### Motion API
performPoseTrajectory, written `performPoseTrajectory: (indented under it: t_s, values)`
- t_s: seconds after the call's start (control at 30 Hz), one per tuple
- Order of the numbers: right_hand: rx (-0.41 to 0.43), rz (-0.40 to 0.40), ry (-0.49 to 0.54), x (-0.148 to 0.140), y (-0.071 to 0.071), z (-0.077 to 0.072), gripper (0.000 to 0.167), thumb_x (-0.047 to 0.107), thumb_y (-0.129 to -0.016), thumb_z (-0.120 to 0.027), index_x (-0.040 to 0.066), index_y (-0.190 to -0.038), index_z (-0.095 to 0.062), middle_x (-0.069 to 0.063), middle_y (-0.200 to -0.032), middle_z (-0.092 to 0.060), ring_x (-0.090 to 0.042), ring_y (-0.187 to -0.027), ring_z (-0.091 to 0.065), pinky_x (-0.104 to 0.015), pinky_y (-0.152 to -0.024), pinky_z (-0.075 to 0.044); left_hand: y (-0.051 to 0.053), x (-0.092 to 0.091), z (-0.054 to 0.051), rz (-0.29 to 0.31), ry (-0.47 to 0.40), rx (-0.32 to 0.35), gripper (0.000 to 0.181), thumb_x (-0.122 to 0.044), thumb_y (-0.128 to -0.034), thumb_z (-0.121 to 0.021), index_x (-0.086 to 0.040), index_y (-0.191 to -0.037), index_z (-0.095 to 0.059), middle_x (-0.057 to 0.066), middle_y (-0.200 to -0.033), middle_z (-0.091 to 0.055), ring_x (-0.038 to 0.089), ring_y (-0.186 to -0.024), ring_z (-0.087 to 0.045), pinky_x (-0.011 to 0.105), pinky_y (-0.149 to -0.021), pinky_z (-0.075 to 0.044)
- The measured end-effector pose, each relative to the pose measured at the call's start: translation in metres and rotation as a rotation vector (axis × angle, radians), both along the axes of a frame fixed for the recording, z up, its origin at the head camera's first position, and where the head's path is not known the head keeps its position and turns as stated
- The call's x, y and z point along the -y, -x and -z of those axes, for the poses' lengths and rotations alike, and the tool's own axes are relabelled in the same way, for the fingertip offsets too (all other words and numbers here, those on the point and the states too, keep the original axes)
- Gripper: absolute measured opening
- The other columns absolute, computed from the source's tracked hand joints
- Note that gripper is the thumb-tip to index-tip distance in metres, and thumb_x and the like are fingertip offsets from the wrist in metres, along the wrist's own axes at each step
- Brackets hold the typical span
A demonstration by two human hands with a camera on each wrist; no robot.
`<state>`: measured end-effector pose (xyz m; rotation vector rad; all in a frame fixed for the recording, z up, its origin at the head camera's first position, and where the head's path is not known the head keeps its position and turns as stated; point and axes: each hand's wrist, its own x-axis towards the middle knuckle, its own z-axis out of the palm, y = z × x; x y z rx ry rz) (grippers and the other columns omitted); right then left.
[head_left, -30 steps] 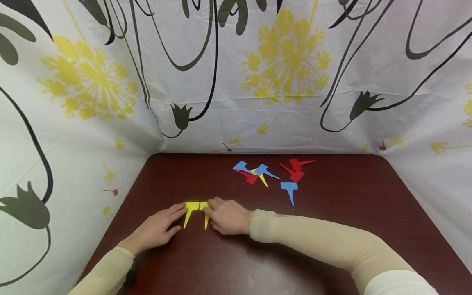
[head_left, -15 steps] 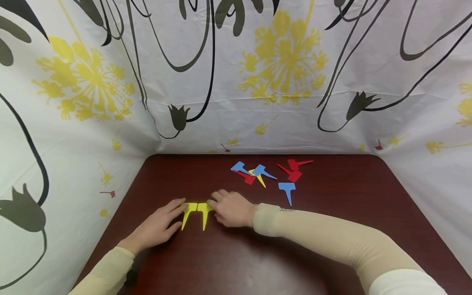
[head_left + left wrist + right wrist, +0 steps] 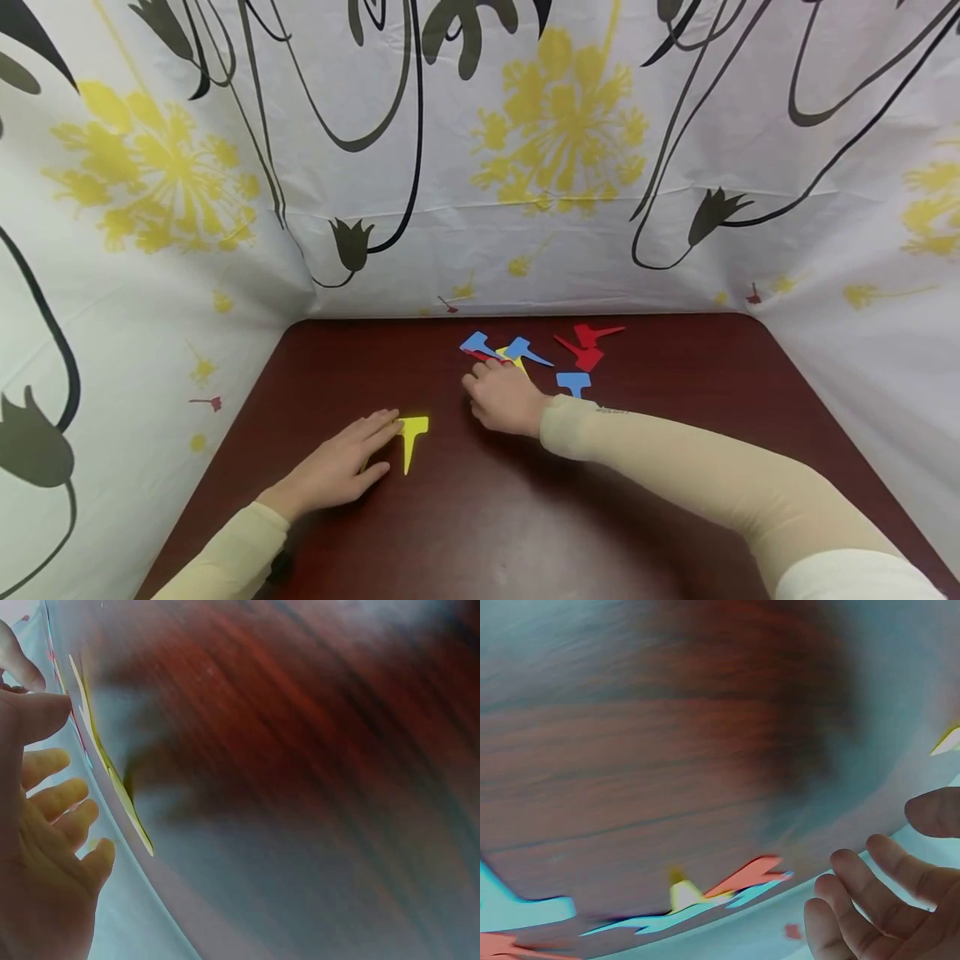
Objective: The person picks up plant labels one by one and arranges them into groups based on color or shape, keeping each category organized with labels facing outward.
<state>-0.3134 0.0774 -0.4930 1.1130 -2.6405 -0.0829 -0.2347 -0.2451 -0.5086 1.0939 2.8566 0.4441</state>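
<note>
In the head view, wears a plain beige sleeve (image 3: 225, 550) between seven and eight o'clock and, toward four, a matching close-fitting arm cover (image 3: 675, 454), creased at the elbow, with tiny dark lettering (image 3: 611, 410) near the cuff and white cloth (image 3: 855, 577) above.

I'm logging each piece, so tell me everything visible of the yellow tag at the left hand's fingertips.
The yellow tag is a thin, flat T, plastic-looking, with a wide crossbar and a slim stem tapering to a point. It lies on the reddish table, stem toward the camera. The left hand covers the crossbar's left end; contact is unclear.
</note>
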Motion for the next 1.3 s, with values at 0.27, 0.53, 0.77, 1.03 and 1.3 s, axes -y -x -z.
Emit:
performPoseTrajectory:
  t_s: [0.27, 0.53, 0.77, 1.03, 1.3]
  values:
    - [0.003, 0.151, 0.044, -0.034, 0.013, 0.002, 0.013, 0.024, -0.088, -0.066, 0.010, -0.087, -0.064, -0.006, -0.078, -0.062, -0.020, -0.068, -0.060, -0.038, -0.048, -0.053, -0.003, -0.005, 0.001, 0.027, 0.024, -0.003, 0.067, -0.030, -0.1001, -0.064, -0.012, -0.158, -0.035, 0.007, -0.164, -0.027, 0.026, -0.150, -0.026, 0.051, -0.116, -0.030]
    - [0.103, 0.343, 0.041, -0.056, 0.021, 0.004, 0.023, 0.024, -0.089, -0.065, 0.010, -0.071, -0.060, -0.005, -0.062, -0.051, -0.020, -0.048, -0.053, -0.040, -0.043, -0.051, -0.006, -0.011, 0.001, 0.071, 0.067, 0.011, 0.069, -0.028, -0.0997, -0.063, -0.011, -0.159, -0.032, 0.008, -0.166, -0.023, 0.027, -0.151, -0.022, 0.052, -0.118, -0.025]
    - [0.198, 0.423, 0.037, -0.065, 0.025, 0.013, 0.029, 0.029, -0.091, -0.065, 0.012, -0.070, -0.058, -0.001, -0.055, -0.049, -0.016, -0.045, -0.049, -0.037, -0.041, -0.049, -0.004, -0.014, 0.002, 0.072, 0.082, 0.044, 0.072, -0.033, -0.0998, -0.062, -0.013, -0.160, -0.029, 0.006, -0.167, -0.020, 0.025, -0.152, -0.018, 0.050, -0.119, -0.022]
    - [0.145, 0.363, 0.092, -0.070, 0.028, 0.024, 0.026, 0.022, -0.091, -0.063, 0.012, -0.068, -0.055, -0.001, -0.055, -0.047, -0.018, -0.045, -0.049, -0.040, -0.041, -0.049, -0.001, -0.014, 0.004, 0.086, 0.118, 0.005, 0.071, -0.035, -0.0999, -0.061, -0.010, -0.159, -0.031, 0.006, -0.166, -0.021, 0.026, -0.152, -0.020, 0.051, -0.120, -0.021]
    - [0.123, 0.311, 0.088, -0.075, 0.028, 0.027, 0.024, 0.021, -0.091, -0.064, 0.011, -0.070, -0.058, 0.000, -0.055, -0.047, -0.017, -0.046, -0.049, -0.039, -0.043, -0.050, 0.002, -0.015, 0.003, 0.109, 0.189, -0.032, 0.071, -0.039, -0.1007, -0.058, -0.010, -0.159, -0.031, 0.006, -0.166, -0.023, 0.023, -0.151, -0.023, 0.050, -0.120, -0.021]
